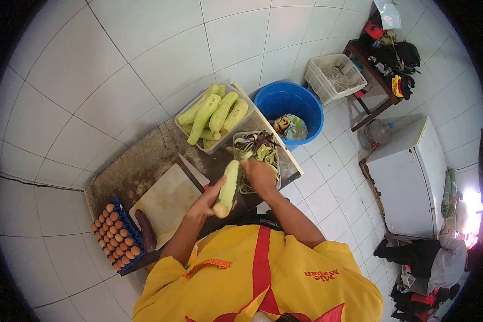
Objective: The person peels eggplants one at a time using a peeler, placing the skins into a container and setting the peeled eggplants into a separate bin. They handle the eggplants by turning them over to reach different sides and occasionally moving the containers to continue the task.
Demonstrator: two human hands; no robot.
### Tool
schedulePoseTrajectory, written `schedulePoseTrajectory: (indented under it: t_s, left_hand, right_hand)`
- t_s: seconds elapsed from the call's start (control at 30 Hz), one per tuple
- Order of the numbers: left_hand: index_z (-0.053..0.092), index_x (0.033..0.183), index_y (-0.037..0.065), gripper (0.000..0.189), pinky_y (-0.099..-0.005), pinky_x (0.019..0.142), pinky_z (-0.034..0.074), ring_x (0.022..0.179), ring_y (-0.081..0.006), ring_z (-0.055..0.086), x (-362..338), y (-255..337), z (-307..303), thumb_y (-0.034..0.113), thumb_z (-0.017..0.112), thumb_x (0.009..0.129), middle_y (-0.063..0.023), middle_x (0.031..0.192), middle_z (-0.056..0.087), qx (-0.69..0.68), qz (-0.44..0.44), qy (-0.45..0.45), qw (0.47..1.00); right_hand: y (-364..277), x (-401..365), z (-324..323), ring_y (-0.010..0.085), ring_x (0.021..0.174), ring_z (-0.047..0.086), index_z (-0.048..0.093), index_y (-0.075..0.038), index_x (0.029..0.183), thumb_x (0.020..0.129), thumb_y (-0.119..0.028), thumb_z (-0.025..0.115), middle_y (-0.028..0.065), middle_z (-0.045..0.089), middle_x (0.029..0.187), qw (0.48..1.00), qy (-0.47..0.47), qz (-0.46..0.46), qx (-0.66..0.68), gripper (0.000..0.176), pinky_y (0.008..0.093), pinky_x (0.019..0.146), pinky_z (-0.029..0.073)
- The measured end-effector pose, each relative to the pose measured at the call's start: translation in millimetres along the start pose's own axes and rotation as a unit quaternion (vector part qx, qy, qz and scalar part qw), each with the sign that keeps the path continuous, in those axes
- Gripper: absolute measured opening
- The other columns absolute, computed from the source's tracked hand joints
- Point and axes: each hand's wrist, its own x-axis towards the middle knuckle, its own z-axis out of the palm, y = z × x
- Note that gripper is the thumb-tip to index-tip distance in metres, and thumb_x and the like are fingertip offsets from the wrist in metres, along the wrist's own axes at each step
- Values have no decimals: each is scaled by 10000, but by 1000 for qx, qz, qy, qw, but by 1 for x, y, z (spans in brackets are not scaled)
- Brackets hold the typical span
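My left hand (204, 202) is closed around a peeled, pale green eggplant (228, 185), held tilted above the table's front edge. Close to its upper end, my right hand (260, 176) is closed over a clear container (278, 178) of purple and green peelings (263, 147). Whatever the right fingers hold is hidden. Behind the hands stands a plastic tub (241, 97) piled with peeled eggplants (205, 118). An unpeeled purple eggplant (145, 231) lies left of a white cutting board (163, 201). A wide-bladed knife (194, 170) rests across the board's far right side.
Eggs (112, 236) fill a blue tray (124, 213) at the table's left end. Beyond the right edge are a blue bin (290, 91) with wrappers inside and a white crate (335, 80). Farther right stand a white freezer (405, 180) and a person (448, 257).
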Motion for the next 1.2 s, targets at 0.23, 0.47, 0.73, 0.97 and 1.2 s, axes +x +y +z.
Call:
schedulePoseTrajectory:
  t_s: [0.23,0.47,0.73,0.97,1.2]
  left_hand:
    - [532,1313,70,589,-370,628,603,738,-247,687,-6,3,8,583,457,1034,-132,940,671,-11,23,-86,996]
    - [495,1363,74,636,-364,693,615,852,-273,709,11,30,40,613,399,1039,-168,1053,689,-70,140,-74,985]
    - [498,1340,42,742,-389,743,623,954,-293,679,45,39,66,693,382,1002,-176,1120,647,-181,206,-129,953]
    - [506,1384,64,747,-408,856,595,1013,-299,676,48,45,90,688,321,1018,-173,1219,641,-147,192,-204,949]
    - [479,1425,81,741,-339,879,561,995,-228,659,56,42,100,674,268,1034,-123,1228,633,-95,216,-241,941]
  right_hand:
    - [54,19,-28,121,396,470,688,11,1046,1065,-598,334,1,469,523,843,-277,208,411,705,271,380,385]
    - [34,12,-92,96,326,364,660,39,1065,1081,-589,233,-25,396,485,680,-337,278,588,759,248,338,344]
    - [17,2,-117,102,346,381,639,2,939,1085,-573,264,-11,438,506,740,-284,224,568,702,263,342,341]
    - [27,2,-111,111,351,392,641,18,960,1086,-555,312,-5,445,509,681,-341,246,599,672,260,335,329]
    - [22,0,-111,114,345,388,623,33,983,1090,-543,309,-5,428,507,669,-339,251,612,665,262,336,335]
